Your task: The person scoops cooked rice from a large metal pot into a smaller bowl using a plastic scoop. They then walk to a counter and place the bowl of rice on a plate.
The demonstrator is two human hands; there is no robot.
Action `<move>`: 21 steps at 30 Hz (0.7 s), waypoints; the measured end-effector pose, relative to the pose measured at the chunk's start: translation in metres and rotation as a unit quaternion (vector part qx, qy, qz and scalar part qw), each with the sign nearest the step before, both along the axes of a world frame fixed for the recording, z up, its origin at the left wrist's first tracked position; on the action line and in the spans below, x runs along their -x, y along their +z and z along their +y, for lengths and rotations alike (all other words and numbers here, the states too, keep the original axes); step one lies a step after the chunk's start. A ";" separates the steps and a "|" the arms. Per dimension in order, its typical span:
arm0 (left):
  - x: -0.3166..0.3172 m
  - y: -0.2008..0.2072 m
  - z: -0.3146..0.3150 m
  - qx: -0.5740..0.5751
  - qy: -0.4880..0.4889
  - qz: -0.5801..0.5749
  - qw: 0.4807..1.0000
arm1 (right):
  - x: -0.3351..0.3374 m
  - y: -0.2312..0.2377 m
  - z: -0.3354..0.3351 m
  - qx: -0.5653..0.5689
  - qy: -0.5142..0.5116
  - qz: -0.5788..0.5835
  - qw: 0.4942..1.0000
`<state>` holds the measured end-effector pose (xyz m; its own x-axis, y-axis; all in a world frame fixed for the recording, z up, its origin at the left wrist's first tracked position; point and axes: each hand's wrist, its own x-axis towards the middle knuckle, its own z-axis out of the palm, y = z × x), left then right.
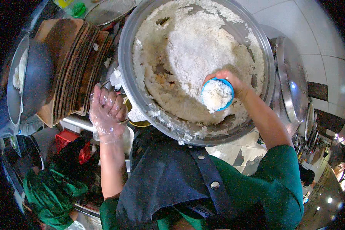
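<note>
My right hand [234, 82] grips a round blue cup [228, 106] heaped with white cooked rice. It is held over a large, deep grey metal pot [127, 73], and its mouth faces up toward me. Loose rice [197, 48] fills the pot's middle, with thinner clumps stuck along the wall and rim. My left hand [108, 111], in a clear plastic glove with rice bits on it, is closed just left of the pot's rim. Its fingers curl inward, and whatever they may hold is hidden.
Brown rectangular boards or trays [65, 73] stand stacked at the left, beside a dark pan [36, 76] with rice in it. Large metal lids [291, 80] lean against the tiled wall at right. A person in a green sleeve [51, 195] is at lower left, near a red crate [71, 143].
</note>
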<state>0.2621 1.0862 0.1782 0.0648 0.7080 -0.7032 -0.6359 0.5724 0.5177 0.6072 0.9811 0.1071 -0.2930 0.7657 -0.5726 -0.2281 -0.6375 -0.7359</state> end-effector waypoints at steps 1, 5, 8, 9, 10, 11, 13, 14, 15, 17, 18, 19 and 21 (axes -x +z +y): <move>0.000 -0.001 -0.001 -0.027 -0.012 -0.013 0.999 | 0.000 0.002 0.001 -0.001 -0.002 -0.026 1.000; 0.006 -0.007 0.000 -0.050 -0.037 -0.033 0.998 | -0.004 0.010 0.006 -0.046 0.004 -0.018 0.999; 0.010 -0.011 0.000 -0.069 -0.049 -0.084 0.993 | -0.009 0.014 0.016 -0.199 0.012 -0.141 0.970; 0.011 -0.013 0.000 -0.072 -0.056 -0.102 0.991 | -0.013 0.016 0.020 -0.046 -0.146 -0.133 0.979; 0.012 -0.014 0.000 -0.078 -0.059 -0.105 0.990 | -0.015 0.015 0.025 -0.120 -0.119 -0.221 0.960; 0.012 -0.014 0.000 -0.084 -0.062 -0.108 0.989 | -0.018 0.014 0.033 -0.168 -0.100 -0.341 0.919; 0.012 -0.014 0.000 -0.073 -0.059 -0.090 0.992 | -0.025 0.010 0.044 -0.197 -0.117 -0.450 0.863; 0.012 -0.014 0.000 -0.056 -0.050 -0.069 0.995 | -0.029 0.007 0.049 -0.193 -0.150 -0.453 0.857; 0.012 -0.014 0.000 -0.063 -0.053 -0.067 0.994 | -0.033 0.004 0.055 -0.137 -0.195 -0.428 0.872; 0.011 -0.014 0.000 -0.067 -0.055 -0.077 0.993 | -0.037 0.000 0.063 -0.103 -0.226 -0.408 0.879; 0.010 -0.014 0.000 -0.067 -0.054 -0.086 0.993 | -0.037 -0.002 0.066 -0.083 -0.219 -0.439 0.867; 0.010 -0.014 0.000 -0.062 -0.048 -0.053 0.996 | -0.037 0.001 0.069 -0.095 -0.209 -0.462 0.857; 0.009 -0.014 -0.001 -0.054 -0.042 -0.038 0.997 | -0.034 0.010 0.073 -0.148 -0.160 -0.519 0.826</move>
